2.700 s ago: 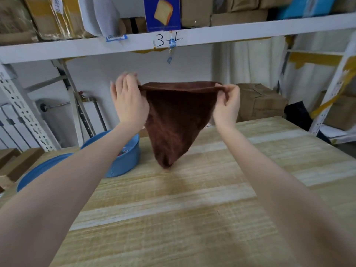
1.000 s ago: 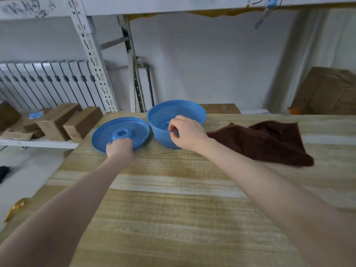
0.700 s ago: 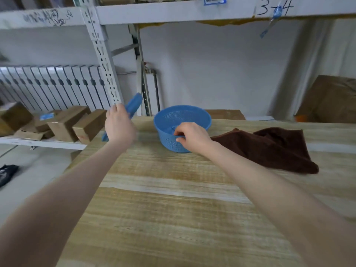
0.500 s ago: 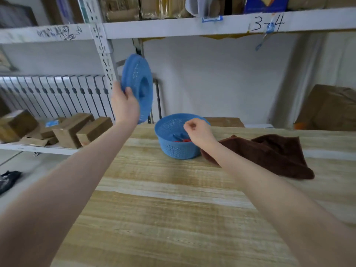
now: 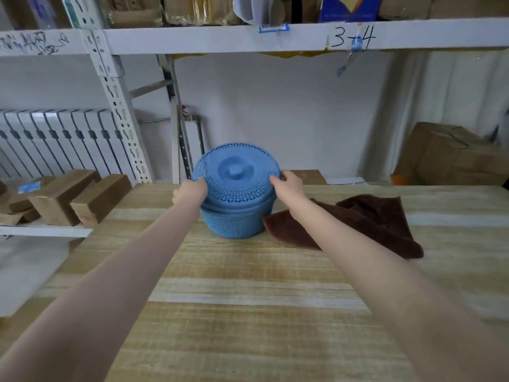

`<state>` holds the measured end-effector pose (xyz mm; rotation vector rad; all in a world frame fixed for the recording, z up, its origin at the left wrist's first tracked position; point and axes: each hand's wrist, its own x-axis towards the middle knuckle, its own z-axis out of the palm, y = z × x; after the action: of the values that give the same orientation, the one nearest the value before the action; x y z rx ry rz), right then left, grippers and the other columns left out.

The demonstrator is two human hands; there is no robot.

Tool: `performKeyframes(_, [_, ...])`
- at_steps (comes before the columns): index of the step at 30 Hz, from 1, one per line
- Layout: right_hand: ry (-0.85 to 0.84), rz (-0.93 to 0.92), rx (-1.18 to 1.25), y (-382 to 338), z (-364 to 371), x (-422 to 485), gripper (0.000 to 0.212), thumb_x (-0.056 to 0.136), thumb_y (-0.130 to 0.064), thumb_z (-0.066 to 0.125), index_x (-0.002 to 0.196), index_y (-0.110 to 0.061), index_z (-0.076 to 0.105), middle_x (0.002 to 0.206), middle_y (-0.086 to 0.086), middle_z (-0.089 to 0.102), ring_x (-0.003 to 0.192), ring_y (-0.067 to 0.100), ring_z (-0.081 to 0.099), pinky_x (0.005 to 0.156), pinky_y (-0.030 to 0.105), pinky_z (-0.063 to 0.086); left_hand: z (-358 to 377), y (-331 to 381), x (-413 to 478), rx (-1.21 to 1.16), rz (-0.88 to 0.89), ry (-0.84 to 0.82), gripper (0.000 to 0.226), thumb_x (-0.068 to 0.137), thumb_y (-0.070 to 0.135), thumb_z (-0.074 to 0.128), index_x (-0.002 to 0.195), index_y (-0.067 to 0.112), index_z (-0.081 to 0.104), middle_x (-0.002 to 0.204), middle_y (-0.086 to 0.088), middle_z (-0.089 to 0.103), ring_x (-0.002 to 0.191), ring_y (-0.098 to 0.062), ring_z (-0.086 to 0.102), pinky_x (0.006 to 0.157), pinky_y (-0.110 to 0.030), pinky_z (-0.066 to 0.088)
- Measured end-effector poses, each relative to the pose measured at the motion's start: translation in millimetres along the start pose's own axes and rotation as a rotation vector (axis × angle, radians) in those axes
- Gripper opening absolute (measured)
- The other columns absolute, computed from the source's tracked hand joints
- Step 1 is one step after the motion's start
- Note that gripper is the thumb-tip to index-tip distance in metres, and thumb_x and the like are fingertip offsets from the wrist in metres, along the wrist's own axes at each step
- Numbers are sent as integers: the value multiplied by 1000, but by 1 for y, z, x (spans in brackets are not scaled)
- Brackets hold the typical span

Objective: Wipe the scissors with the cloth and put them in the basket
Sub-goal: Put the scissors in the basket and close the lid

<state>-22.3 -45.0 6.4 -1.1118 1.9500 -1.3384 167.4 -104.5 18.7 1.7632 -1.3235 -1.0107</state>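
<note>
Lid point(image 5: 235, 172) tilted over basket point(image 5: 234, 224), cloth point(image 5: 366, 221) beside

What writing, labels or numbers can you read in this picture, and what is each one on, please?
"3-4": handwritten in black on the white shelf beam.
Black scribble at the beam's left end: illegible.
Blue-edged label on the beam's front: too small to read.

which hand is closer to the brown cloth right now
Right. The right hand grips the lid at its right edge, just beside the cloth; the left hand grips its left edge, across the basket from the cloth.
</note>
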Motion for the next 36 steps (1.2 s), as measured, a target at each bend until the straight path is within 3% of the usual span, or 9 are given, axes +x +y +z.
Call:
performKeyframes(3, [-97,68,-141,6,5,5,45,99,-34,45,132,-6,54,132,12,55,120,28,53,95,35,44,4,-6,11,127,14,-61,55,100,36,42,144,4,37,144,-18,38,128,-35,41,109,-43,35])
performKeyframes(6, [-125,25,-186,10,7,11,44,102,-33,39,131,-3,53,127,11,57,116,27,54,84,32,40,7,-7,15,37,46,-108,43,99,20,43,138,0,43,126,-14,53,110,-29,52,90,-36,44])
performKeyframes(13, [-116,-64,-325,16,6,12,32,102,-33,40,86,-8,52,70,1,48,72,20,51,53,29,32,1,-8,16,19,-40,-104,39,97,18,45,133,2,46,107,-12,54,93,-25,53,73,-36,44])
performKeyframes(17, [-187,-87,-458,13,5,5,37,104,-37,35,93,-7,54,76,2,51,81,22,54,67,31,38,3,-8,8,220,91,45,34,97,27,51,121,3,51,129,-17,49,107,-31,52,90,-41,48])
performKeyframes(21, [-26,-116,-361,12,-15,3,47,103,-34,39,133,0,50,133,20,53,125,32,50,101,40,40,16,7,-27,365,477,146,41,96,20,51,135,9,47,141,-17,36,131,-33,33,105,-44,36])
performKeyframes(27, [155,-118,-519,54,-84,-14,37,88,-11,54,126,-9,56,131,9,52,118,29,53,93,37,46,58,28,-81,352,897,-153,24,84,1,48,92,12,68,101,-10,67,92,-25,60,77,-28,43])
performKeyframes(31, [59,53,-805,83,-130,-34,58,82,-34,63,133,-10,48,136,10,49,128,33,43,101,46,43,106,16,-111,638,894,-317,22,85,10,56,105,7,64,107,-12,65,102,-29,59,84,-33,47])
performKeyframes(34, [-40,196,-899,101,-158,-41,70,80,-50,63,135,-11,43,136,12,50,127,36,44,104,48,40,126,0,-113,1037,740,-331,65,83,18,65,139,9,34,126,-15,50,123,-36,43,89,-43,47])
performKeyframes(36, [-139,237,-884,109,-173,-41,63,79,-52,68,123,-9,54,124,10,59,115,33,55,98,44,46,130,-6,-112,1120,666,-335,62,82,14,64,137,8,35,113,-15,57,114,-34,51,78,-41,50])
